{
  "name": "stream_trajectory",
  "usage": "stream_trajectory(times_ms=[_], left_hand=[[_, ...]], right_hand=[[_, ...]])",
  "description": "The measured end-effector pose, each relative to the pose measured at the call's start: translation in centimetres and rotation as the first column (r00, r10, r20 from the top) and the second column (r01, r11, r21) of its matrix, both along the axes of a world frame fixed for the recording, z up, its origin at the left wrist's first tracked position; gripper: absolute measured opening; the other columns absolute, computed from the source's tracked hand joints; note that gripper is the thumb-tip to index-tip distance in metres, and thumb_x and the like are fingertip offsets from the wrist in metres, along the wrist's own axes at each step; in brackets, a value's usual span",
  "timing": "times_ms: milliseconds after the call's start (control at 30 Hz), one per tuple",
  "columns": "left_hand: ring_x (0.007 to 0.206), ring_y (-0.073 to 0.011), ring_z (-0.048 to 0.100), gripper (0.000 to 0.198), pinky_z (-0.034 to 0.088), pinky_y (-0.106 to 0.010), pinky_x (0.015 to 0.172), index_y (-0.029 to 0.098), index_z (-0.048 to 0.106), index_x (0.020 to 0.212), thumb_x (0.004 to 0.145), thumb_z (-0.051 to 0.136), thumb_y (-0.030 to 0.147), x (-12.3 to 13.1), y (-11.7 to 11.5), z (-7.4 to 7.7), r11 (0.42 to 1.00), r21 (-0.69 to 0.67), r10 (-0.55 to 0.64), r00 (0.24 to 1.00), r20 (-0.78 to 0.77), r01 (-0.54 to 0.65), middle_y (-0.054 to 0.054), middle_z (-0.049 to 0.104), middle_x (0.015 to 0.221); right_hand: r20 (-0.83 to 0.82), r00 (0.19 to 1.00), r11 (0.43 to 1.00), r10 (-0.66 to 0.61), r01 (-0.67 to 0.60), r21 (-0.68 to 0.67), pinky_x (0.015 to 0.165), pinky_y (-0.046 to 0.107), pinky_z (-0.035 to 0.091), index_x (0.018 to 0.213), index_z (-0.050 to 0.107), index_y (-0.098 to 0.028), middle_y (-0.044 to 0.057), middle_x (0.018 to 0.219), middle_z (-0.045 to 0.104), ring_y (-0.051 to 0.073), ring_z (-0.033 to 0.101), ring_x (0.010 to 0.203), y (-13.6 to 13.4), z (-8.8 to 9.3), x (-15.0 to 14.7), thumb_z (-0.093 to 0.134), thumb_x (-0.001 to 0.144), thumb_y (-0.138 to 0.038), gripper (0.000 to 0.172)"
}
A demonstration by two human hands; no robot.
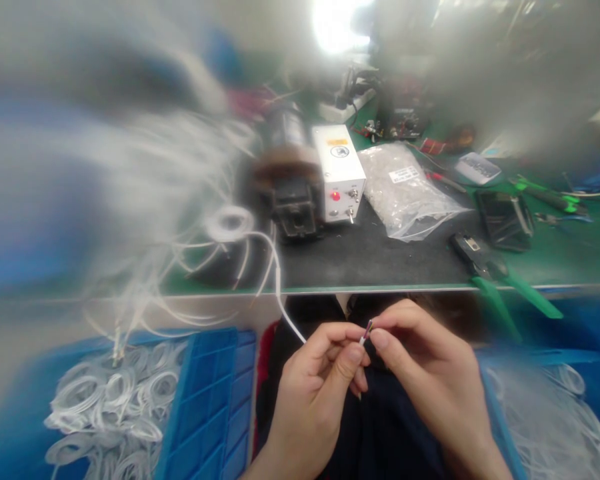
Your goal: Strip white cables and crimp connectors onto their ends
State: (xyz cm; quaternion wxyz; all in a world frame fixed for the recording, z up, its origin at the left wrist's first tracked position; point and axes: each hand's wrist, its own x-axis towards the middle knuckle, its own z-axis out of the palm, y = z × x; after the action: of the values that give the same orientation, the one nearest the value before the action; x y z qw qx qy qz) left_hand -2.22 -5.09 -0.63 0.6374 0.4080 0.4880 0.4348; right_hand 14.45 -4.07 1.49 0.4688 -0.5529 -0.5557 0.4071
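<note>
My left hand pinches a white cable close to its stripped end, between thumb and fingers. Thin coloured inner wires stick out of the sheath there, one of them dark and one purplish. My right hand has its thumb and forefinger closed at the tips of these wires. The cable runs from my left hand up over the table edge to a white coil lying on the bench. Both hands are in front of the table edge, above my lap.
A white control box stands beside a dark machine. Right of it lie a clear bag of small parts and green-handled pliers. Blue crates hold coiled cables at left and more coils at right.
</note>
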Motion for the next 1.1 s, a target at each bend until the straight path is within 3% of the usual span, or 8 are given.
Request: stream_trajectory(times_ms=[200,333,533,833,1100], left_hand=[[0.065,-0.0147,0.07,0.012,0.059,-0.023,0.06,0.026,0.078,0.109,0.107,0.07,0.035,0.0,-0.1,0.0,1.0,0.014,-0.005,1.0,0.002,0.005,-0.001,0.072,0.083],[0.066,-0.0134,0.07,0.011,0.059,-0.022,0.061,0.027,0.077,0.111,0.107,0.07,0.034,0.0,-0.2,-0.2,0.999,0.031,-0.01,1.0,-0.002,0.01,0.0,0.073,0.085],[0.069,-0.0104,0.07,0.008,0.059,-0.017,0.065,0.025,0.075,0.111,0.109,0.069,0.03,0.1,-0.2,0.0,0.996,0.088,-0.016,1.0,-0.016,0.018,0.002,0.072,0.082],[0.074,-0.0066,0.072,0.01,0.06,-0.013,0.068,0.032,0.075,0.116,0.11,0.069,0.027,0.0,-0.4,-0.5,0.988,0.156,0.001,0.997,-0.078,0.011,0.005,0.074,0.095],[0.075,-0.0071,0.073,0.01,0.061,-0.014,0.068,0.031,0.074,0.117,0.11,0.068,0.026,0.0,-0.4,-0.7,0.983,0.186,0.013,0.996,-0.093,0.005,0.004,0.073,0.097]], right_hand=[[-0.013,1.0,0.999,-0.026,0.026,-0.036,0.068,0.023,0.055,0.098,0.077,-0.027,-0.003,0.089,0.072,0.013,0.069,0.076,-0.2,-0.2,-0.2,0.075,0.102,-0.021,0.007],[0.069,0.993,0.992,-0.091,0.085,0.09,0.072,0.025,0.058,0.11,0.077,-0.029,0.0,0.1,0.073,0.016,0.072,0.088,-0.6,-0.4,-0.2,0.075,0.101,-0.015,0.017],[0.187,0.98,0.964,-0.068,0.017,0.264,0.071,0.027,0.06,0.12,0.077,-0.026,0.005,0.107,0.072,0.018,0.075,0.093,-1.2,-0.6,-0.1,0.071,0.099,-0.005,0.029],[0.436,0.888,0.911,-0.149,-0.047,0.409,0.077,0.024,0.06,0.12,0.076,-0.021,0.004,0.108,0.072,0.014,0.074,0.091,-1.5,-0.4,0.0,0.075,0.097,-0.003,0.03],[0.407,0.903,0.919,-0.135,-0.039,0.391,0.078,0.023,0.059,0.111,0.073,-0.023,0.002,0.103,0.072,0.013,0.074,0.089,-1.8,-0.5,0.0,0.074,0.097,-0.004,0.024]])
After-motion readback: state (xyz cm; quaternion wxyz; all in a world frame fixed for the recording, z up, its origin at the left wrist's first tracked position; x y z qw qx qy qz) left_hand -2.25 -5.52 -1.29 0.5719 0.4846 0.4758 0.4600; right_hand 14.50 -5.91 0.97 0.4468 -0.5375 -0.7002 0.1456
